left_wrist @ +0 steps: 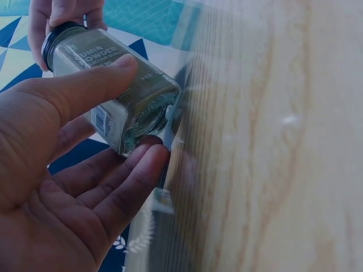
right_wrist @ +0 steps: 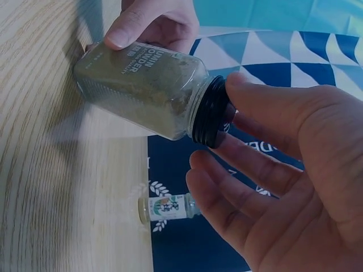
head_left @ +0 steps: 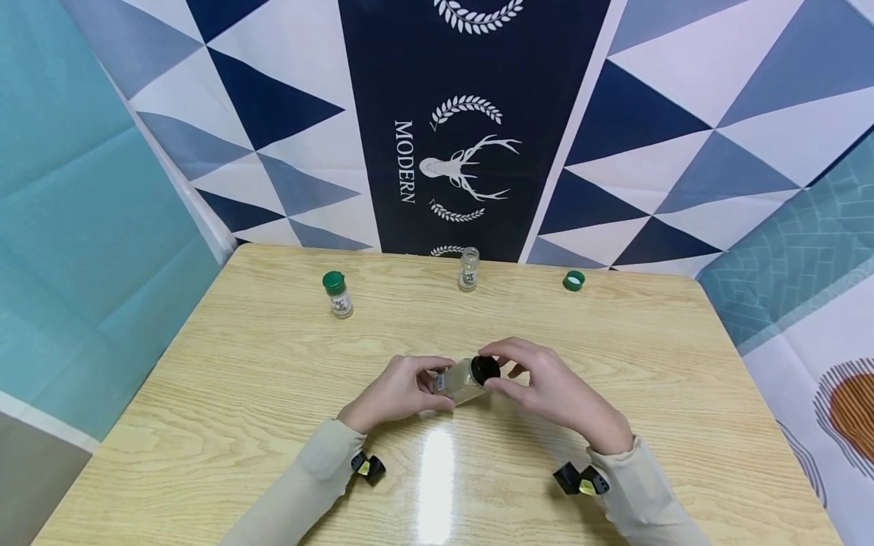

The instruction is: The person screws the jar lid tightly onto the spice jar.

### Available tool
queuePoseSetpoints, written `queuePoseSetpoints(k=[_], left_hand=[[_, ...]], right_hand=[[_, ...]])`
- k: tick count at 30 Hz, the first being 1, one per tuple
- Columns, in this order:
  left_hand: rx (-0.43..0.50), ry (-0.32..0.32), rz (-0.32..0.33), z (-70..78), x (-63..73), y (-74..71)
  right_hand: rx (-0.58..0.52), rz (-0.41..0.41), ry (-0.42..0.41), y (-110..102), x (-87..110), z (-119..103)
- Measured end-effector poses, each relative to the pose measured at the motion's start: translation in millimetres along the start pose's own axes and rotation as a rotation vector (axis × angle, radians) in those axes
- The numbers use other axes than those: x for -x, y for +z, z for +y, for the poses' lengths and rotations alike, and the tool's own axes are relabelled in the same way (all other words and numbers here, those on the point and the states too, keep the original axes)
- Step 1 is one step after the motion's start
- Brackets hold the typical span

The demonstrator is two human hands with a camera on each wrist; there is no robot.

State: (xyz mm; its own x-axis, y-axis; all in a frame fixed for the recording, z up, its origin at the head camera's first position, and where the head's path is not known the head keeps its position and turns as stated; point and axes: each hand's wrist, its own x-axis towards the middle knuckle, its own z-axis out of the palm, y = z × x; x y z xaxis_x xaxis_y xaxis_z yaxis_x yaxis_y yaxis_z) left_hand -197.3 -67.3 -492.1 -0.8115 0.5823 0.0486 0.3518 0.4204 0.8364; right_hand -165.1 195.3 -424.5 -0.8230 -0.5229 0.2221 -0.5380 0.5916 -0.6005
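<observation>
A square glass jar of cumin powder (head_left: 456, 381) is held tilted above the front middle of the table, its black lid (head_left: 485, 369) pointing right. My left hand (head_left: 399, 388) grips the jar's body, thumb lying across the lettered side in the left wrist view. At the other end, my right hand (head_left: 546, 381) pinches the lid's rim between thumb and fingers. Brownish-green powder shows through the glass jar (right_wrist: 136, 93) in the right wrist view. The lid (right_wrist: 210, 111) sits on the jar's mouth there.
Farther back on the wooden table (head_left: 273, 364) stand a small shaker with a green cap (head_left: 337, 294) and a small glass bottle without a cap (head_left: 468, 270). A loose green cap (head_left: 573, 280) lies to their right. Patterned cloth (head_left: 471, 152) hangs behind the table's back edge.
</observation>
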Motion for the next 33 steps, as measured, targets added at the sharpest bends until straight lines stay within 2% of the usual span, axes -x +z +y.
queuePoseSetpoints(k=[16, 20, 29, 33], left_hand=[[-0.004, 0.001, 0.002, -0.6, -0.5, -0.3], [-0.012, 0.007, 0.007, 0.4, 0.3, -0.6], [-0.033, 0.022, 0.017, 0.3, -0.6, -0.7], [-0.034, 0.019, 0.009, -0.1, -0.3, -1.0]], right_hand=[[-0.002, -0.053, 0.087, -1.1, 0.8, 1.3], [0.005, -0.028, 0.049, -1.5, 1.0, 0.0], [0.011, 0.061, -0.109, -1.3, 0.4, -2.1], [0.032, 0.063, -0.127, -1.6, 1.1, -3.5]])
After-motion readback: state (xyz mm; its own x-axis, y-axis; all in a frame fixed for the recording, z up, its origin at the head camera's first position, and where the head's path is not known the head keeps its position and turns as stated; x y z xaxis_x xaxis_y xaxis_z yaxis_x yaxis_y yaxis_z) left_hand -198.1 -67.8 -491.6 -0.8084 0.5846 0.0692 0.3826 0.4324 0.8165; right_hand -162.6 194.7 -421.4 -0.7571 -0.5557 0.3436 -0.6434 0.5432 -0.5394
